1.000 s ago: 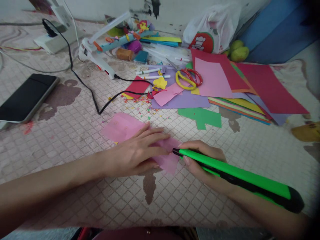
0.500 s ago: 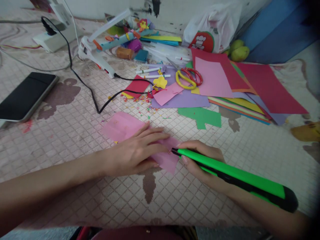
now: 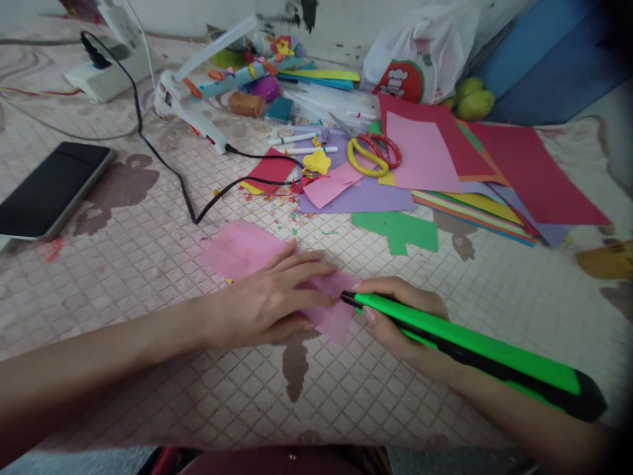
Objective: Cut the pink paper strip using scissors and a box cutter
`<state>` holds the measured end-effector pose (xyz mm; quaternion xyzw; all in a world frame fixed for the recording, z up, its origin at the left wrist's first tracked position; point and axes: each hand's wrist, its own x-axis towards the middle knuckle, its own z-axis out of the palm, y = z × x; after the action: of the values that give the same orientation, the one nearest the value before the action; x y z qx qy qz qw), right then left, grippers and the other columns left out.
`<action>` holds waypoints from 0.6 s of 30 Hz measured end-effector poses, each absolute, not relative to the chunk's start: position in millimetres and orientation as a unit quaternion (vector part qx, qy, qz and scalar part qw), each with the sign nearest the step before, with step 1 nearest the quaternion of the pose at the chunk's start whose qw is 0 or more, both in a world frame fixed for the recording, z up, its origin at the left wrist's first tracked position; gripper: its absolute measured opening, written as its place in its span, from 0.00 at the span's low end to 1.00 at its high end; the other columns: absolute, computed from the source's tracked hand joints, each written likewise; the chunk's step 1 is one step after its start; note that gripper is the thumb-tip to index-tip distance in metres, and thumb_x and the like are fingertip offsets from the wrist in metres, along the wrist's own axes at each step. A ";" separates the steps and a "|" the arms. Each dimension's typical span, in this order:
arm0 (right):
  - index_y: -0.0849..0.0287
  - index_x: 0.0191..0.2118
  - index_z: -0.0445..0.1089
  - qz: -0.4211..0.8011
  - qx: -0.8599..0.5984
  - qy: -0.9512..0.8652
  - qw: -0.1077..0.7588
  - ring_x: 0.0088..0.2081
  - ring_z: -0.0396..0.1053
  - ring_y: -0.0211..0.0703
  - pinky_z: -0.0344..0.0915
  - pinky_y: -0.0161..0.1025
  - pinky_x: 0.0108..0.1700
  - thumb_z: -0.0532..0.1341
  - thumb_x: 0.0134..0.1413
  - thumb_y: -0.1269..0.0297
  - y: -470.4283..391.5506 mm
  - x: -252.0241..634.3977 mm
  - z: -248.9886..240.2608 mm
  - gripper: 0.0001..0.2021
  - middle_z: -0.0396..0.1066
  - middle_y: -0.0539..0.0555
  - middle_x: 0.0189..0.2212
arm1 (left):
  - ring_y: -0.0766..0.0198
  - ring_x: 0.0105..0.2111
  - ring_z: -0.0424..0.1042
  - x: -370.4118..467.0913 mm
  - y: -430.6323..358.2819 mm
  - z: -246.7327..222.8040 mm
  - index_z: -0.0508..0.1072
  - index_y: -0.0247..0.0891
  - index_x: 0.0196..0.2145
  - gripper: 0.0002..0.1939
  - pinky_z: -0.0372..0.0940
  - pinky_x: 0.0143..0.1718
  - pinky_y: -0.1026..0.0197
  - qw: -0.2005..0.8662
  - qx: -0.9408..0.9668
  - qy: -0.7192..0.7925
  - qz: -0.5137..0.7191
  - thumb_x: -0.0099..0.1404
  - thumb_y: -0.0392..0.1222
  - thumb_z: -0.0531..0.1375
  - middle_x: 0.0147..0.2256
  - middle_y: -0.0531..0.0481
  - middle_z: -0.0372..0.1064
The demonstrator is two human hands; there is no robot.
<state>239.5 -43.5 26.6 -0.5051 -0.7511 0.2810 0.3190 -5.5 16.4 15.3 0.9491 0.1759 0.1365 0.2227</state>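
Observation:
A strip of thin pink paper (image 3: 242,247) lies slantwise on the patterned tablecloth in front of me. Flat on top of it rests my left hand (image 3: 274,300), fingers spread, covering its middle. My right hand (image 3: 405,323) grips a long green and black tool (image 3: 469,340) near its narrow front end. The tool's dark tip is over the right part of the paper, close to my left fingertips. Whether the tip touches the paper is hard to tell.
Behind lie a green paper scrap (image 3: 400,231), scissors with red and yellow handles (image 3: 368,155), stacked coloured papers (image 3: 534,171) and pens. A phone (image 3: 54,188) is at the left; a black cable (image 3: 182,185) runs from a white lamp-like stand (image 3: 190,109).
My right hand and the green tool have shifted slightly to the right. My left hand and the pink paper have hardly moved.

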 end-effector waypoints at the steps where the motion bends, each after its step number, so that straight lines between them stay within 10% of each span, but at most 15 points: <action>1: 0.54 0.42 0.70 0.281 -0.504 -0.752 0.320 0.32 0.74 0.37 0.69 0.32 0.32 0.59 0.53 0.69 -43.4 239.2 26.7 0.09 0.76 0.50 0.33 | 0.50 0.64 0.49 -5.4 16.3 15.2 0.67 0.41 0.53 0.16 0.39 0.64 0.35 0.223 0.949 0.175 0.138 0.68 0.44 0.55 0.62 0.41 0.54; 18: 0.55 0.40 0.70 0.259 -0.503 -0.763 0.312 0.29 0.74 0.36 0.69 0.33 0.31 0.59 0.52 0.70 -42.1 235.0 29.7 0.09 0.76 0.49 0.31 | 0.49 0.63 0.52 -3.6 15.5 12.1 0.62 0.36 0.56 0.22 0.41 0.64 0.37 0.215 0.946 0.180 0.163 0.67 0.46 0.56 0.61 0.39 0.56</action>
<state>235.0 -42.1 29.7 -0.5032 -0.7634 0.2585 0.3118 -3.6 15.5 12.1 0.9459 0.1798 0.1628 0.2154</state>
